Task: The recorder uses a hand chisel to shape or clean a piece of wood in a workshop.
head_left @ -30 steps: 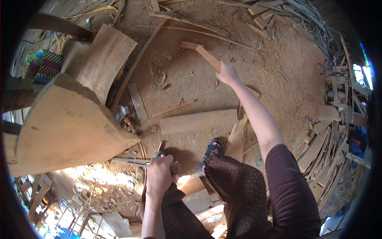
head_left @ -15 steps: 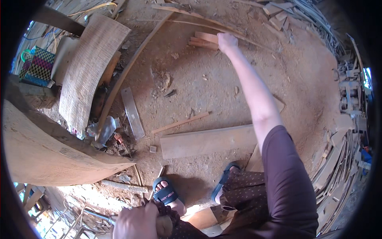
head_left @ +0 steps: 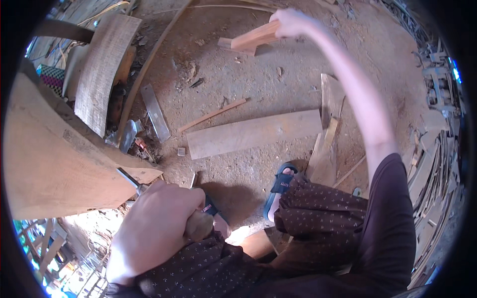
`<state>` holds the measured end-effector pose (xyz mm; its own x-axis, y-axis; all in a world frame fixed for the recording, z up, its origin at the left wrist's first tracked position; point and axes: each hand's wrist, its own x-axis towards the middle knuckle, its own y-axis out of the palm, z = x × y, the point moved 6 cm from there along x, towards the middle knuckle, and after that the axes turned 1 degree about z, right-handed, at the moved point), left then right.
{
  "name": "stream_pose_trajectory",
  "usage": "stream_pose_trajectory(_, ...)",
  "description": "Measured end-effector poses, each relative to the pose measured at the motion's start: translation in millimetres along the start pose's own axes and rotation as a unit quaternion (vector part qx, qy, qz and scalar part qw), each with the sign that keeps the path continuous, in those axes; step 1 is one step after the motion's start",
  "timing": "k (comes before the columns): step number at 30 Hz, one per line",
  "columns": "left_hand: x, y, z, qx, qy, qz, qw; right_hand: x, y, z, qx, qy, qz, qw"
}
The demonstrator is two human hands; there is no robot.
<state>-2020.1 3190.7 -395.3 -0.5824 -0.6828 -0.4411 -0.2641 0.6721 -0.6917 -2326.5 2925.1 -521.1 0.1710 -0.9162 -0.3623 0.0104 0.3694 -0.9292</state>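
My right hand point(head_left: 293, 24), arm stretched far forward, is closed around the end of a reddish wooden block point(head_left: 256, 37). That block is tilted, its near end lying over another short wood piece point(head_left: 225, 42) on the ground. Low at the left, my left hand point(head_left: 158, 218) is wrapped around a chisel. The chisel's dark metal blade point(head_left: 129, 177) points up and left from the fist, and the rounded butt of its wooden handle point(head_left: 199, 226) shows on the other side. Most of the handle is hidden by my fingers.
A wide plank point(head_left: 256, 133) lies across the dusty ground, with a thin stick point(head_left: 212, 115) and a clear flat strip point(head_left: 155, 113) beyond it. A large pale board point(head_left: 59, 164) juts in at left. Wood offcuts point(head_left: 437, 198) are heaped along the right.
My left hand has risen further into view, the chisel blade now plainly visible. My right hand has tilted up the wooden block, which lay flatter beside the other piece. The view has shifted.
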Motion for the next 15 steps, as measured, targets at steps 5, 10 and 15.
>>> stream_pose_trajectory(5, -21.4, -0.6, -27.6, 0.021, -0.003, 0.066, 0.998, 36.1, 61.5, -12.9, 0.039, 0.141, -0.169, 0.975)
stream_pose_trajectory(10, -51.5, 1.6, -38.4, 0.041, -0.052, 0.058, 0.996, 37.6, 83.3, -11.8, 0.001, 0.084, -0.089, 0.992)
stream_pose_trajectory(15, -85.0, -12.8, -39.2, 0.002, -0.094, -0.051, 0.994, -12.6, 31.2, -11.8, 0.101, 0.037, 0.121, 0.987)
